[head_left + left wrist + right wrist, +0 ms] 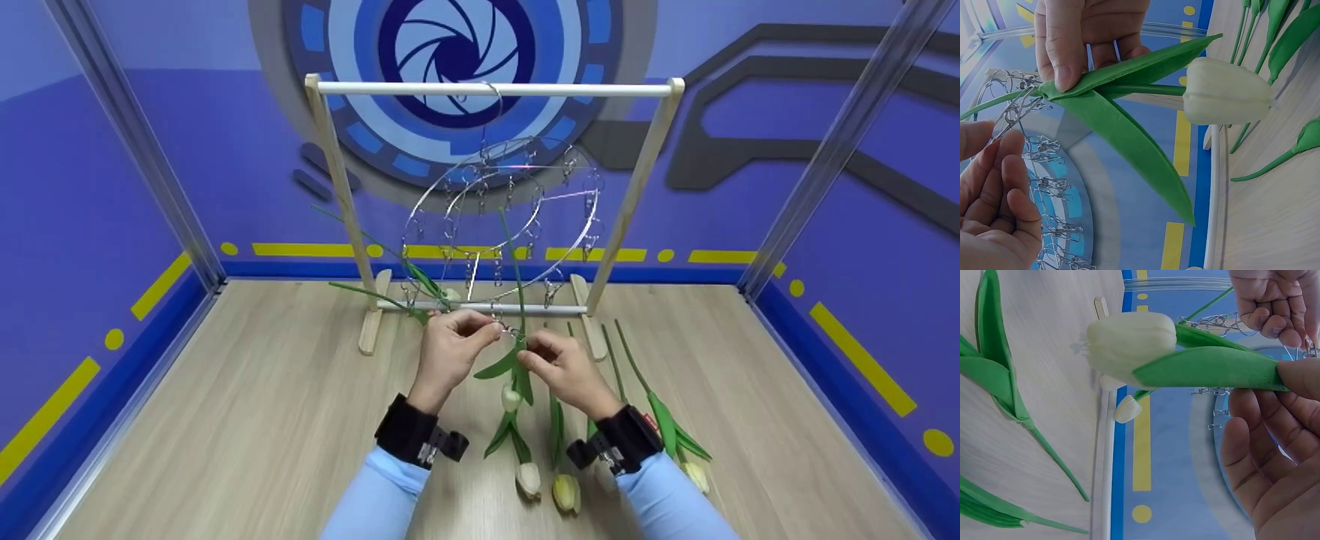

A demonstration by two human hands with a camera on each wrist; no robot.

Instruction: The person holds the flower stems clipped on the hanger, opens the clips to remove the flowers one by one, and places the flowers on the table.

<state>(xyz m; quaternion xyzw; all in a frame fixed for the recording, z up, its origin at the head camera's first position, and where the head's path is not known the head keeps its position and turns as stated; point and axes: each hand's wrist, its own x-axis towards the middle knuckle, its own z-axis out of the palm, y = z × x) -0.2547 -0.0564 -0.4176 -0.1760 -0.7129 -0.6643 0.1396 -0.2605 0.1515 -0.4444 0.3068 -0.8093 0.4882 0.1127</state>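
Observation:
A white tulip (511, 397) with green leaves hangs head down under a round metal clip hanger (517, 217) on a wooden rack (330, 172). My left hand (491, 330) pinches a metal clip (1013, 109) at the hanger's near rim, right by the stem. Just below that clip, my right hand (529, 358) pinches the tulip's stem and leaf (1129, 70). In the right wrist view the bud (1131, 340) sits left of my right thumb (1297, 374), and my left hand (1275, 304) shows at the top right.
Another tulip (450, 295) hangs from the hanger's left side, its stem slanting up to the left. Several tulips (566, 491) lie on the wooden table (225, 420) near my right forearm. Blue walls close in the table on three sides.

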